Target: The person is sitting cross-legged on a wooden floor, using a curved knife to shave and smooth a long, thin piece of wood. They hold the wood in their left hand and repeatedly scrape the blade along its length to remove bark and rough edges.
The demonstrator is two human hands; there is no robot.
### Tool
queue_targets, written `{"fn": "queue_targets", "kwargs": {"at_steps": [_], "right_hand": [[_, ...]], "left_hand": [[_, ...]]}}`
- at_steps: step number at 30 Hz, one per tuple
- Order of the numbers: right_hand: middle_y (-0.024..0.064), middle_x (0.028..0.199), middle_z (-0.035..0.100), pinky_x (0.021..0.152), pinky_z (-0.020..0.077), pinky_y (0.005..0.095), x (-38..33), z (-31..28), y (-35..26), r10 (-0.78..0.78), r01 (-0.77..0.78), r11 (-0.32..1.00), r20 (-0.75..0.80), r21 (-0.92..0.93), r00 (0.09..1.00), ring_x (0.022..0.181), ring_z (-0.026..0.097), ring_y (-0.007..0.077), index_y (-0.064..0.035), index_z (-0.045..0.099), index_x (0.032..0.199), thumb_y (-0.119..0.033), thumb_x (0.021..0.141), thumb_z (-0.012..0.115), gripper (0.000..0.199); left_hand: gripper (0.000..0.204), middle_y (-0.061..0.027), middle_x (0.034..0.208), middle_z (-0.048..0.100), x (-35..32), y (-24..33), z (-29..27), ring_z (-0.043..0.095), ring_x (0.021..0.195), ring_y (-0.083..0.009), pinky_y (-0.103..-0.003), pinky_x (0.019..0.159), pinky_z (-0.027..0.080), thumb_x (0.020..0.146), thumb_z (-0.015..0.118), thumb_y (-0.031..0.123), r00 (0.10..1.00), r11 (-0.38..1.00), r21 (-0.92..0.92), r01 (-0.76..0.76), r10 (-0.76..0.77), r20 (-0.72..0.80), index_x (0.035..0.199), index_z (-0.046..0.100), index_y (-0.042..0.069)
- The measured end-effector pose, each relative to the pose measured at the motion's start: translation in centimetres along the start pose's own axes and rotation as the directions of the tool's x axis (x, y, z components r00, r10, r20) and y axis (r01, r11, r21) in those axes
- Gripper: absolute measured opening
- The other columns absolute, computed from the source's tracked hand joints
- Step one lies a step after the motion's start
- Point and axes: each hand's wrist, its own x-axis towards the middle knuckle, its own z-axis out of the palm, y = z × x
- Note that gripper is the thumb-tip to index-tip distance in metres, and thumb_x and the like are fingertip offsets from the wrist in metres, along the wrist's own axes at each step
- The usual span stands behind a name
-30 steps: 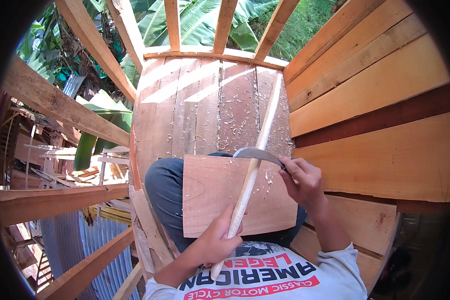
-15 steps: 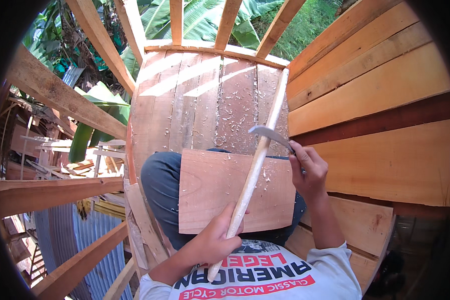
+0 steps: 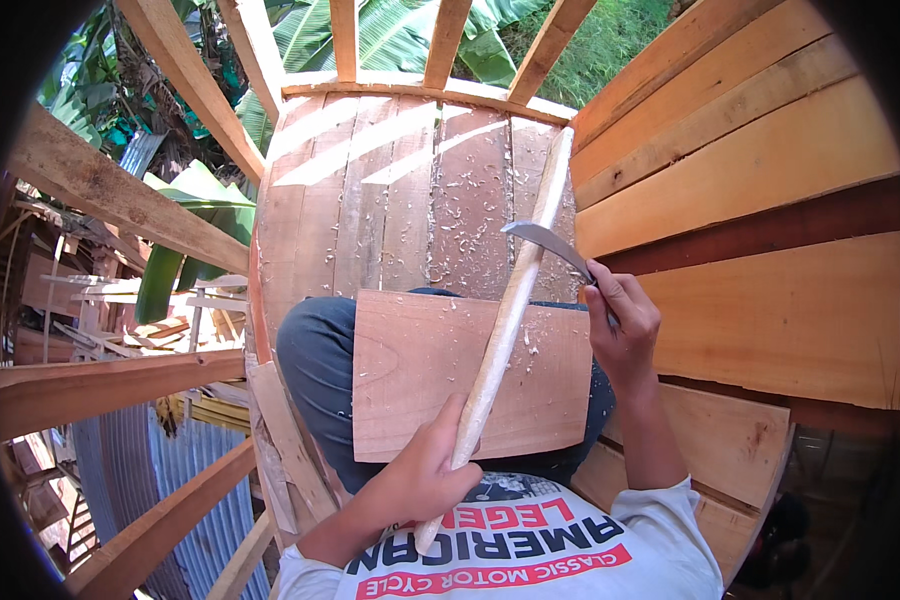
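Fingers of left hand wrapped tight around the stick. Right hand fingers clenched on the curved knife, blade against the stick.

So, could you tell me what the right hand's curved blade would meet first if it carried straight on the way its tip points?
Most likely the long wooden stick: the curved blade in the right hand points left at it, almost touching, though depth is unclear.

The left hand is curled shut in a grip low in the view, forearm bent inward from below. The right hand is raised higher, fingers clenched, wrist straight, forearm extended upward.
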Motion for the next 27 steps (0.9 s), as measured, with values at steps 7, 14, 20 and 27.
{"fn": "queue_targets", "kwargs": {"at_steps": [7,14,20,27], "right_hand": [[0.0098,0.076,0.064,0.056,0.0514,0.0298,-0.3,0.3,0.5,0.113,-0.12,0.977,0.048,0.179,0.992,0.064,0.064,0.0224,-0.0061,0.071,0.102,-0.005,0.074,0.075,0.028],[0.0104,0.076,0.064,0.054,0.0499,0.0298,-0.9,-0.1,-0.2,0.01,-0.028,0.973,0.077,0.23,0.997,0.06,0.062,0.0228,-0.0054,0.07,0.105,-0.003,0.075,0.074,0.031],[0.0136,0.079,0.065,0.055,0.0485,0.028,-1.4,-0.5,-2.7,-0.36,0.325,0.891,0.057,0.317,0.931,0.063,0.062,0.0196,0.0009,0.068,0.106,-0.002,0.083,0.068,0.023],[0.0126,0.078,0.065,0.054,0.0471,0.0269,-2.0,-0.3,-2.5,-0.208,0.173,0.933,0.08,0.315,0.975,0.062,0.06,0.0152,0.0009,0.068,0.107,-0.004,0.084,0.069,0.023]], "left_hand": [[0.059,0.0004,0.073,0.038,0.1,0.1,0.1,0.04,0.066,-0.0098,-0.024,0.059,0.034,0.066,0.051,-0.003,1.0,1.0,-0.008,0.023,-0.023,0.02,0.123,0.038,0.002],[0.058,-0.0002,0.072,0.039,0.0,0.1,-0.1,0.039,0.062,-0.0101,-0.025,0.057,0.033,0.064,0.049,-0.003,1.0,1.0,0.024,0.016,-0.016,0.011,0.121,0.039,0.001],[0.057,-0.0011,0.071,0.039,0.4,0.0,-0.3,0.04,0.063,-0.0107,-0.025,0.058,0.033,0.063,0.05,0.0,0.999,1.0,0.023,0.008,-0.009,0.052,0.119,0.04,0.001],[0.057,-0.0015,0.071,0.04,0.4,-0.1,-0.5,0.04,0.064,-0.0114,-0.026,0.06,0.034,0.062,0.05,0.001,1.0,0.998,0.049,0.029,-0.029,0.003,0.118,0.041,0.001]]}}
